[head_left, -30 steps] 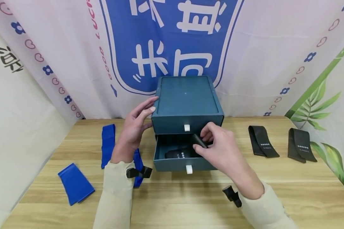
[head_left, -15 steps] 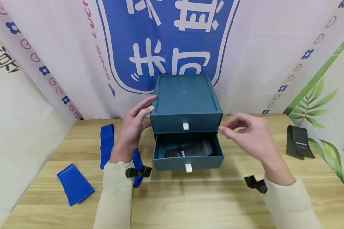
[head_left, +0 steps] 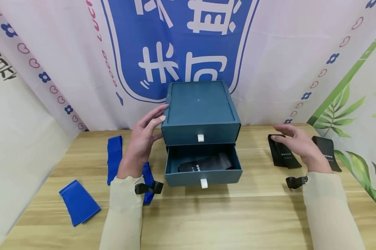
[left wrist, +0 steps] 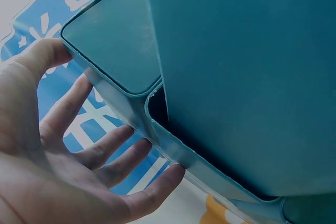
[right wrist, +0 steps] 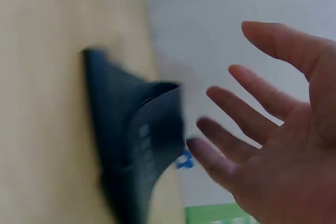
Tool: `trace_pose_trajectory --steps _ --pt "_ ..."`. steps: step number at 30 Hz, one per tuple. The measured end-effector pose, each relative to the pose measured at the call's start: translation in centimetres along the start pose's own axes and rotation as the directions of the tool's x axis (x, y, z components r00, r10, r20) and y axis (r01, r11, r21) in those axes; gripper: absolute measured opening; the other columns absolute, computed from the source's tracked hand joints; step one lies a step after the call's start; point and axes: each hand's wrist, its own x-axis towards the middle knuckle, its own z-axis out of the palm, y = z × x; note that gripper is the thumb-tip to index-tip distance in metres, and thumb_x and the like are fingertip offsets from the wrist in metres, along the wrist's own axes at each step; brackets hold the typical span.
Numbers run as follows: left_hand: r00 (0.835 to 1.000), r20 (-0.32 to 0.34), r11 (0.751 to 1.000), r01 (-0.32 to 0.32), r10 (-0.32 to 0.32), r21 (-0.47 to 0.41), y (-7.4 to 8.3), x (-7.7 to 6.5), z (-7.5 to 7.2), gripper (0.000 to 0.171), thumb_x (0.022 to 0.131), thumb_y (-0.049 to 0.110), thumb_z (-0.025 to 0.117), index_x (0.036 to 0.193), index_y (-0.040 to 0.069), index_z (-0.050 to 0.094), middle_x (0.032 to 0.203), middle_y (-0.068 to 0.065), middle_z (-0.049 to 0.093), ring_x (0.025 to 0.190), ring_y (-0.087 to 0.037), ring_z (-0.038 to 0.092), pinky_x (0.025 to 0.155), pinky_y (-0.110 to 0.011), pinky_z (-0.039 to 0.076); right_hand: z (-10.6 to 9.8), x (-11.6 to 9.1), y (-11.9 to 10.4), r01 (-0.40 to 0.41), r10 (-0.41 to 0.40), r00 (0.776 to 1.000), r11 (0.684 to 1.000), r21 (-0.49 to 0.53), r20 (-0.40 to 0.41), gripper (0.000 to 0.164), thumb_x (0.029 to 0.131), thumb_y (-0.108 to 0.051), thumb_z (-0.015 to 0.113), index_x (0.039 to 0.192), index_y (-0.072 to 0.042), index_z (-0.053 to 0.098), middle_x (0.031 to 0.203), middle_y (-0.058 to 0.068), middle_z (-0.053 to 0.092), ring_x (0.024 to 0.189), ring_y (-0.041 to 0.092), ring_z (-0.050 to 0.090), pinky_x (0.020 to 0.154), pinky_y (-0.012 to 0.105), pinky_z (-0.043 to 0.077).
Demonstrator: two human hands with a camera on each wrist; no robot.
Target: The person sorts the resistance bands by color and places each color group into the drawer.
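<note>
Black strap (head_left: 282,159) on table (head_left: 222,222), right side; right hand (head_left: 301,146) at it, holding nothing

Strap lies folded, right of the drawer box (head_left: 201,104). Right hand's fingers spread wide, just beside it; can't tell if a fingertip touches. Second black strap (head_left: 327,147) sits farther right, partly hidden by that hand. Left hand (head_left: 142,140): fingers wide, fingertips against the box's left side, no grip. Upper drawer (head_left: 181,135) closed, lower drawer (head_left: 178,179) pulled out to the near side. More black strap material (head_left: 211,163) inside it; can't tell how many pieces. Left of the box: one blue strap (head_left: 80,203) near, another blue piece (head_left: 114,152) farther back.
</note>
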Motion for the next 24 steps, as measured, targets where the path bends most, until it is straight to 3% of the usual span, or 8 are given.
trace_pose_trajectory --steps 4,12,19,24 --pt "1.0 0.002 1.0 -0.008 0.008 0.008 0.1 0.0 -0.3 0.045 0.111 0.035 0.057 0.156 0.026 0.059 0.17 0.001 0.044 0.155 -0.025 0.038 0.123 -0.067 0.037 0.8 1.1 1.6 -0.03 0.03 0.999 1.0 0.0 0.043 0.078 0.11 -0.038 0.06 0.172 -0.009 0.023 0.177 0.031 0.014 0.161 0.058 0.015 0.123 0.077 0.025" --pt "1.0 -0.003 1.0 0.003 -0.003 -0.016 -1.0 -0.2 -0.2 0.045 0.111 0.033 0.057 0.155 0.025 0.06 0.169 0.002 0.046 0.154 -0.023 0.039 0.123 -0.065 0.038 1.6 1.4 2.5 -0.05 0.05 0.998 0.999 -0.004 -0.024 0.06 0.109 -0.005 0.047 0.167 0.002 0.031 0.17 0.036 0.028 0.153 0.059 0.03 0.12 0.075 0.033" --pt "1.0 -0.017 1.0 -0.002 0.002 -0.007 -1.0 -0.2 0.1 0.046 0.11 0.035 0.058 0.155 0.027 0.06 0.169 0.003 0.046 0.155 -0.023 0.038 0.123 -0.067 0.038 0.9 1.8 3.2 -0.027 0.028 1.0 0.998 -0.065 0.006 0.054 0.108 -0.006 0.053 0.161 0.0 0.043 0.165 0.035 0.038 0.147 0.057 0.041 0.113 0.068 0.044" --pt "1.0 -0.016 1.0 -0.014 0.014 -0.005 -0.5 -0.2 0.3 0.045 0.11 0.034 0.057 0.155 0.026 0.06 0.17 0.002 0.046 0.156 -0.023 0.038 0.123 -0.068 0.038 0.4 2.1 3.1 -0.025 0.03 0.999 0.993 -0.116 0.037 0.055 0.105 -0.008 0.059 0.158 0.002 0.046 0.161 0.039 0.039 0.141 0.057 0.044 0.11 0.07 0.043"
